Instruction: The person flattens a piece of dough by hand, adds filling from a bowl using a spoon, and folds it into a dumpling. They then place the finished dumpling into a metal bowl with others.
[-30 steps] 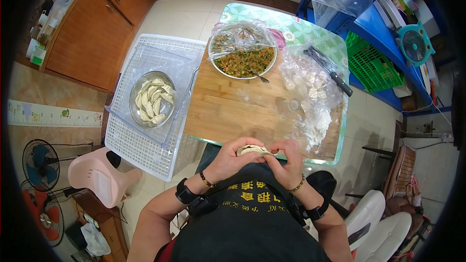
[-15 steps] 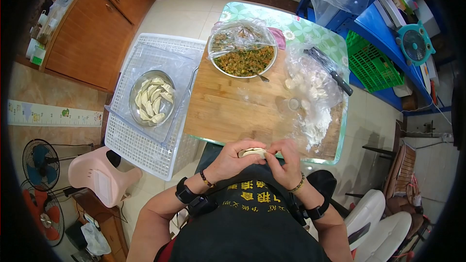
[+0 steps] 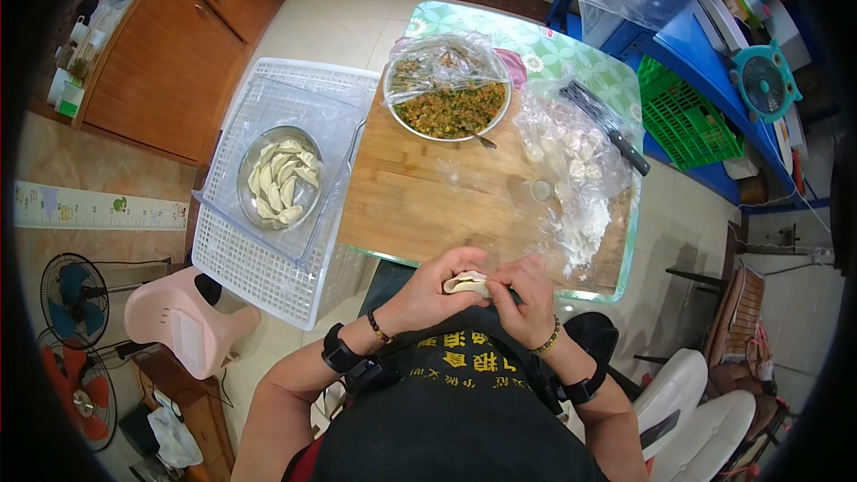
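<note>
A half-folded dumpling [image 3: 467,283] is held between both hands, just past the near edge of the wooden board [image 3: 420,214]. My left hand [image 3: 435,290] cups it from the left, thumb below and fingers above. The fingertips of my right hand [image 3: 523,290] pinch its right end. Filling fills a large bowl [image 3: 451,112] at the back of the board, partly under plastic film, with a spoon handle at its rim. Several finished dumplings [image 3: 284,180] lie in a metal bowl [image 3: 244,180] on the left.
White flour [image 3: 585,234], a plastic bag [image 3: 571,129] with dough pieces, a small glass [image 3: 541,190] and a black-handled knife [image 3: 629,152] are on the right. A white crate [image 3: 268,290] stands left of the table. A pink stool [image 3: 183,321] is at the lower left.
The fingers of my left hand have lifted slightly, and the dumpling shows a wider opening at its top. My right hand stays at the right end.
</note>
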Motion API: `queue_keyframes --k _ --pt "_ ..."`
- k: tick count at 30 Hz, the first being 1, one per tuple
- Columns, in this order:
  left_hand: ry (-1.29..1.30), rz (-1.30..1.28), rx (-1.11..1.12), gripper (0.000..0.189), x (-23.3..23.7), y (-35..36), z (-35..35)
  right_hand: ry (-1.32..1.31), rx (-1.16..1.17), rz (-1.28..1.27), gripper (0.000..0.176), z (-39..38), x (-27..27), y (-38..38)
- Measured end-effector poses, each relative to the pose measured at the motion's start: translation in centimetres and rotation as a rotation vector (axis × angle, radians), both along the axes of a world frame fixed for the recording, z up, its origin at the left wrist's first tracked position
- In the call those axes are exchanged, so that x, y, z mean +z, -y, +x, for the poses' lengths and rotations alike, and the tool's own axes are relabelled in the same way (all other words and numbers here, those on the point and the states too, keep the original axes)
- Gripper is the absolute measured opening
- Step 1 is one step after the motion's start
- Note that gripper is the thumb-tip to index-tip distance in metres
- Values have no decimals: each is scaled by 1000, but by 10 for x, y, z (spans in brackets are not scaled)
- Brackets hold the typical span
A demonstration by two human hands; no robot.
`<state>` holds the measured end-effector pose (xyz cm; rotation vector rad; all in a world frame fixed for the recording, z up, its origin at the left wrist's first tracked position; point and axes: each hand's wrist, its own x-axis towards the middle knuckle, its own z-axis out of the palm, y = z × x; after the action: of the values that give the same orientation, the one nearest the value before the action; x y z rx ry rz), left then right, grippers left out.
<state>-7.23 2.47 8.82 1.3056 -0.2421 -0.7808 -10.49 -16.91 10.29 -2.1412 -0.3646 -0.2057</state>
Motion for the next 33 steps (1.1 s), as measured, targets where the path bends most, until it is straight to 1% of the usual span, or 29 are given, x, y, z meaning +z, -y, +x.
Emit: queue_keyframes --k 2,3,5,7,10,12,14,15,16,18,20,22,23,25,30,33 --pt "-46 -32 -23 53 3 0 2 4 4 -8 12 0 2 0" --pt "-47 -33 -21 53 3 -1 2 -37 -13 -4 12 0 7 -1" --pt "65 20 -30 53 3 0 3 -80 -28 0 13 2 14 -3" --pt "21 15 -53 54 6 1 4 5 9 -36 14 6 16 -4" --pt "-29 4 -95 54 7 1 6 55 60 -75 12 7 8 -1" --pt "-37 -1 -111 54 5 1 5 64 45 -67 10 7 9 -2" --pt "-187 -143 -21 49 2 2 3 74 29 -58 9 6 8 -5" --pt "-187 -144 -20 49 2 1 4 73 -24 -32 9 5 7 -5" --pt "-203 -126 -34 45 2 0 5 72 -76 -6 8 5 7 -6" --pt "-219 -108 -47 41 2 -1 6 45 -81 -4 9 4 7 -5" --pt "-195 -146 -26 37 2 -1 8 19 -86 -2 11 5 12 -6" --pt "-186 -163 -33 37 -2 0 7 12 -76 -37 12 9 24 -8" --pt "-176 -178 -43 37 -4 0 7 11 -75 -38 12 10 23 -8" --pt "-169 -162 -66 36 -4 0 7 98 -24 -93 13 12 19 -6" --pt "-144 -140 -71 37 -5 0 7 113 -31 -82 12 9 11 -9" --pt "-175 -149 -80 38 -4 1 7 113 -52 -81 12 8 9 -10"
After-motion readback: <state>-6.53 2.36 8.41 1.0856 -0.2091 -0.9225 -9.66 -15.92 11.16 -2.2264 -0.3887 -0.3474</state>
